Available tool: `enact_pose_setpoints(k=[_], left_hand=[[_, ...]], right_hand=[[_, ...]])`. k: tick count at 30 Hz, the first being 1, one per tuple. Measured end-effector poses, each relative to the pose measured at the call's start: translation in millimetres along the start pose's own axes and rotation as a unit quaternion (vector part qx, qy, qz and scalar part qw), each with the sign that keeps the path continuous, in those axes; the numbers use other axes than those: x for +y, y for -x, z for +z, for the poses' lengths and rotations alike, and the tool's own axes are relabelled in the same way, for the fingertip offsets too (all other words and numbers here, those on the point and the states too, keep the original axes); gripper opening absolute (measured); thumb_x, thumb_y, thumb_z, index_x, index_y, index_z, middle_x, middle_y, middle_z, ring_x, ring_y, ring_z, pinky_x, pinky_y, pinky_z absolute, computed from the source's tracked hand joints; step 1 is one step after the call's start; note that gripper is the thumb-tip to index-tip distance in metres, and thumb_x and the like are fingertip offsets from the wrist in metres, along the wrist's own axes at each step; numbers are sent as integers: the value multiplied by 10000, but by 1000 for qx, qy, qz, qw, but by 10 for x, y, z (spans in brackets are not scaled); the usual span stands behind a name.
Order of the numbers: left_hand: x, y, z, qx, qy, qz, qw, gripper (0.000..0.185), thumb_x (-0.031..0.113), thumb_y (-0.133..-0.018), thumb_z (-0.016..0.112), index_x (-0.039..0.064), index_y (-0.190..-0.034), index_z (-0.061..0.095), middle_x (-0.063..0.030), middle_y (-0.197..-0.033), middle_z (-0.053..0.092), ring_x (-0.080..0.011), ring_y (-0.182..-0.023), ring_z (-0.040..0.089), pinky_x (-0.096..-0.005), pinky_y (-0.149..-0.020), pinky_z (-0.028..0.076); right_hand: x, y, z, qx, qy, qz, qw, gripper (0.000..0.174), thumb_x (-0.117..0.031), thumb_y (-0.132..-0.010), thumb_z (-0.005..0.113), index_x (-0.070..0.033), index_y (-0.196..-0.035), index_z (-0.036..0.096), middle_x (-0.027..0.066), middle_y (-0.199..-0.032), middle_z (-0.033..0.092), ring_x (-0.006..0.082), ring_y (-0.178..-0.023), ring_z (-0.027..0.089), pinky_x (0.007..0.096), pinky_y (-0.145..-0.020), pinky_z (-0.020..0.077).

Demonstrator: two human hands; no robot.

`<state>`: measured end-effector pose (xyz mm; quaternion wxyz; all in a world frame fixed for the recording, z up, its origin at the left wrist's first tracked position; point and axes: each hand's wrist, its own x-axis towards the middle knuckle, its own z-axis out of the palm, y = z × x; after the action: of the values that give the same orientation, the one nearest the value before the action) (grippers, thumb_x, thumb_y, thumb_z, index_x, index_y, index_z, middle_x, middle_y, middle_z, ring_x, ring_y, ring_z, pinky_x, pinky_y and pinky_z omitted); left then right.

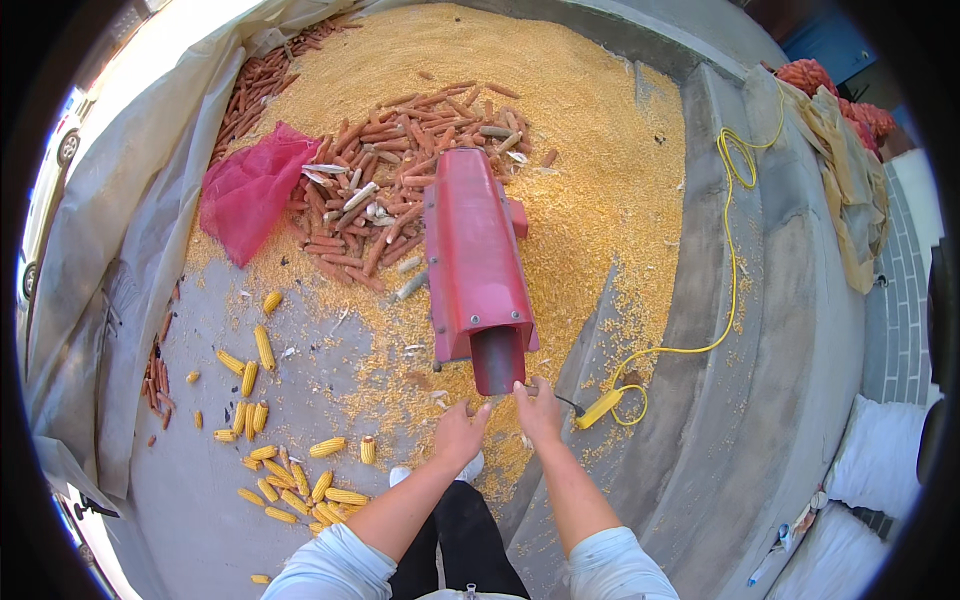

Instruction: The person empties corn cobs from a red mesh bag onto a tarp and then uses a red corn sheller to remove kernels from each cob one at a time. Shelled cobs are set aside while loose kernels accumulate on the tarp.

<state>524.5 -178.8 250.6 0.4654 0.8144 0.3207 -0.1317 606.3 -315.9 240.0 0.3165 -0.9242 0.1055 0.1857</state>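
A red metal corn sheller [480,247] stands in front of me, its feed chute [498,364] facing my body. My left hand [459,433] is just below and left of the chute, thumb apart from the fingers and nothing visible in it. At the chute's lower right corner is my right hand [538,412], its thumb at the rim. Whether it grips the rim is hard to tell, as some fingers are hidden. A black cord runs from beside that hand to a yellow power strip [598,409].
Shelled kernels [585,180] cover much of the floor. Bare cobs [375,187] heap beyond the sheller beside a red mesh bag [255,191]. Yellow corn ears [296,480] lie at lower left. A yellow extension cord [731,247] crosses the concrete steps [697,405] on the right.
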Motion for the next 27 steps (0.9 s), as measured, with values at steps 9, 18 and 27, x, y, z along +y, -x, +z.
enact_pose_setpoints(k=[9, 18, 27], left_hand=[[100, -497, 180, 20, -81, 9, 996, 333, 319, -948, 512, 20, -882, 642, -206, -807, 676, -394, -763, 662, -511, -697, 509], [-21, -567, 273, 41, -86, 45, 994, 355, 312, -943, 484, 32, -825, 667, -214, -765, 667, -394, -734, 657, -516, -694, 506], [-223, -529, 162, 25, -50, 50, 997, 312, 320, -914, 510, 54, -844, 655, -223, -737, 634, -417, -734, 632, -523, -666, 485]], right_hand=[[77, -386, 354, -8, 58, -78, 995, 396, -361, -961, 474, -19, -938, 672, 242, -869, 664, 432, -847, 631, 509, -744, 476], [174, -420, 326, 47, 105, -216, 969, 389, -319, -946, 506, 6, -794, 657, 241, -741, 643, 442, -728, 619, 528, -668, 462], [135, -207, 363, 15, 9, -220, 975, 321, -258, -913, 554, -8, -738, 652, 232, -676, 613, 414, -652, 614, 485, -603, 461]])
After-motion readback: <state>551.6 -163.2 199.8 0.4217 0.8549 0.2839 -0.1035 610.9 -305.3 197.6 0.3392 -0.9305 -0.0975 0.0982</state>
